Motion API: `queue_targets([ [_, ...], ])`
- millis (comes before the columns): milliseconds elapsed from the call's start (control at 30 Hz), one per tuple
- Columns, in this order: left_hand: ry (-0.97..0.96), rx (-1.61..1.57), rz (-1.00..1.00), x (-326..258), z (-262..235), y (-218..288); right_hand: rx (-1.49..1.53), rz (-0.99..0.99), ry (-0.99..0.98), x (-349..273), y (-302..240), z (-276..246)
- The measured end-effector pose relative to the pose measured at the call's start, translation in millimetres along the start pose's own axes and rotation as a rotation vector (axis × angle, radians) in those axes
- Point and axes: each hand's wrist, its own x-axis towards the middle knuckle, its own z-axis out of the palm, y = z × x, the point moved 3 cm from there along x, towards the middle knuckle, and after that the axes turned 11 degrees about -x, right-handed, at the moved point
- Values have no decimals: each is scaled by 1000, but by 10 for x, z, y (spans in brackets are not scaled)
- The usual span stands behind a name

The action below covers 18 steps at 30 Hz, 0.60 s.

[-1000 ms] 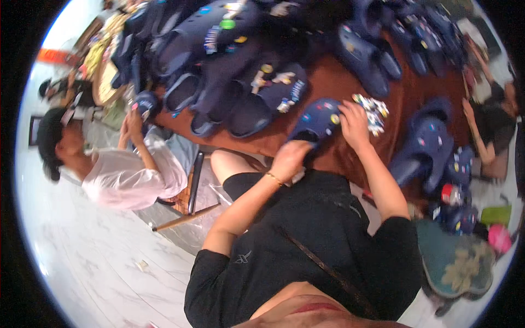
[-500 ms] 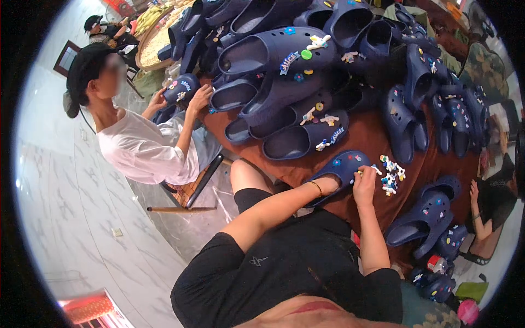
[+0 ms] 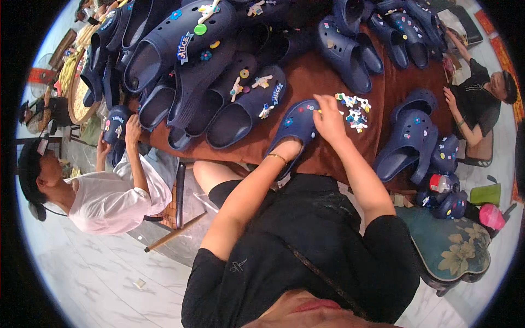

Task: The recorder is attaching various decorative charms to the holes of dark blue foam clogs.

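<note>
A navy clog (image 3: 296,121) with small colourful charms on its toe lies before me at the near edge of the brown cloth. My left hand (image 3: 288,147) is tucked inside its opening and holds it; the fingers are hidden in the shoe. At the toe, the bent fingers of my right hand (image 3: 328,118) touch the clog's upper. Whatever is between those fingertips is too small to make out. Right beside this hand lies a little pile of white charms (image 3: 357,113) with coloured details.
Navy clogs (image 3: 240,104) are heaped at the back left. Another pair of clogs (image 3: 407,139) sits to the right, near a clear bottle (image 3: 439,183) and a green stool (image 3: 454,240). One person (image 3: 109,186) handles a clog at left; another person (image 3: 481,104) sits at right.
My view has turned, so the whole scene sits further left and slightly higher. My left hand stays in the clog. The right hand's fingers remain at its toe, with the wrist turned differently.
</note>
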Motion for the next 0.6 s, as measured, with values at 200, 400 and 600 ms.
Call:
queue_targets([
  [200,-74,154,62,46,18,-253,-393,-182,-223,55,-208,181],
  [400,-37,42,-2,71,-8,-233,-395,-74,-244,28,-246,262],
  [600,-4,68,-3,169,74,-82,-298,105,-57,-245,517,51],
])
